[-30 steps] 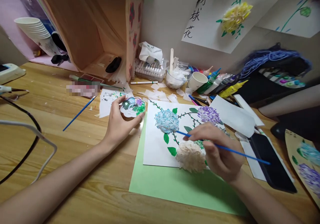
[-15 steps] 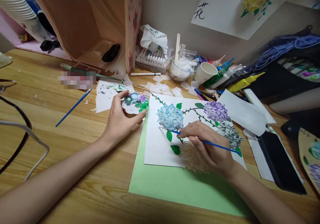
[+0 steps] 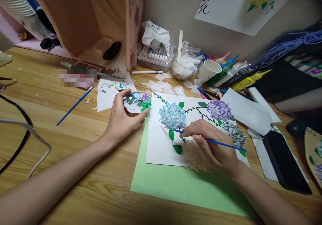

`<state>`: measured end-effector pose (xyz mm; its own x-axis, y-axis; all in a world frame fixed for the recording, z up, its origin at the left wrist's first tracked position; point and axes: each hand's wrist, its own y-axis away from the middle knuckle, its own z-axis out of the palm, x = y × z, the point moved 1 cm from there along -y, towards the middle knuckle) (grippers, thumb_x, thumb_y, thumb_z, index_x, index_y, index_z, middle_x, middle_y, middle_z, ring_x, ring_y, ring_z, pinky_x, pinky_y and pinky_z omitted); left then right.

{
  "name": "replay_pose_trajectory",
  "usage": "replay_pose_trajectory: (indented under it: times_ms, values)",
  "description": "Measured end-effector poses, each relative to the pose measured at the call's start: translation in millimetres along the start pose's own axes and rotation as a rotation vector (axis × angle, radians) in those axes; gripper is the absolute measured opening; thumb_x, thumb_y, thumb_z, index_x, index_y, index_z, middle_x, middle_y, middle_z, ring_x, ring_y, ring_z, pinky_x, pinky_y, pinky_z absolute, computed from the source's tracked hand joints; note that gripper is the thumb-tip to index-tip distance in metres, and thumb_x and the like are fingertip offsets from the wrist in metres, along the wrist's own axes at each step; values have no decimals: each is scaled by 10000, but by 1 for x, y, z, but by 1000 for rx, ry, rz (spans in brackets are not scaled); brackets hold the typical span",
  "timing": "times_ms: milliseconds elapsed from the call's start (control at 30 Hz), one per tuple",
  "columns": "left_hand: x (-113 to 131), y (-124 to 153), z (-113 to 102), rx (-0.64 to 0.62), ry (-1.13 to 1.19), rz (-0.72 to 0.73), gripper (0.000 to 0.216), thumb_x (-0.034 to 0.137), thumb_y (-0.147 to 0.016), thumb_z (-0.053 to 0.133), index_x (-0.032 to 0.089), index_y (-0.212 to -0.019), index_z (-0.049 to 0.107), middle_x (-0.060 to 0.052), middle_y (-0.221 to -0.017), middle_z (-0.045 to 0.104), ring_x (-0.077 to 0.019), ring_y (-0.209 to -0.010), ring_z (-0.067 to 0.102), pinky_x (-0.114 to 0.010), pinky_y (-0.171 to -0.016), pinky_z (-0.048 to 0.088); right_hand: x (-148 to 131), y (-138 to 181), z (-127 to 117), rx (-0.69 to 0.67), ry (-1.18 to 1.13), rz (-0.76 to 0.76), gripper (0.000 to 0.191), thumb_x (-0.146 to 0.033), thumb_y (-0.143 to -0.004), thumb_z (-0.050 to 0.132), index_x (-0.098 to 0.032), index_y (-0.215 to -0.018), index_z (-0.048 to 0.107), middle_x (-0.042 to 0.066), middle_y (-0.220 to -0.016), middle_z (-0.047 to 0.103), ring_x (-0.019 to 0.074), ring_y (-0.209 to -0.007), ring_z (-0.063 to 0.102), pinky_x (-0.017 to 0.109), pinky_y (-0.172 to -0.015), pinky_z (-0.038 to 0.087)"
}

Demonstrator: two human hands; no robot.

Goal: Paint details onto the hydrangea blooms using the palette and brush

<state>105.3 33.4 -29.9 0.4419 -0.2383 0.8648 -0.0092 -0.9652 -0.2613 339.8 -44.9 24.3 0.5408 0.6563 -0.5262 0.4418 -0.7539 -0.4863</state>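
My left hand [image 3: 122,116] grips a small round paint palette [image 3: 133,108] by its edge, thumb in front and fingers behind. Green, purple, blue and dark paint fills its wells. In my right hand [image 3: 212,141] is a thin blue paintbrush [image 3: 223,144], pinched between thumb and fingers. The brush tip is over the white paper [image 3: 157,148], just below a raised blue flower [image 3: 172,116]; whether it touches cannot be made out. Raised purple [image 3: 219,109], grey [image 3: 233,133] and cream [image 3: 195,154] flowers with green leaves also decorate the paper. The right hand partly covers the cream one.
Green paper [image 3: 161,184] lies beneath the artwork. A second blue brush [image 3: 74,107] and a paint-stained sheet [image 3: 108,96] are at the left. Behind stand a tub of scraps [image 3: 184,71], a paper cup [image 3: 209,72] and paint bottles [image 3: 249,80]. A black phone-like slab [image 3: 284,163] lies right.
The view has shifted slightly. Both hands keep their holds on the palette and the brush, and the brush stays near the blue flower's lower edge with its angle almost the same.
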Motion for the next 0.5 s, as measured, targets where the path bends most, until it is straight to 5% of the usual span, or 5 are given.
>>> replay_pose_trajectory:
  times_ms: [500]
  values:
    - [-1, 0, 0, -6, 18, -10, 725, 347, -635, 795, 205, -1252, 442, -106, -1283, 528, -277, -1226, 523, -488, -1074, 417, 0, 0, -2, -20, 0, 8, 181, -169, -961, 415, -169, -911, 588, 54, -772, 657, 151, -737, 605, 274, -676, 480]
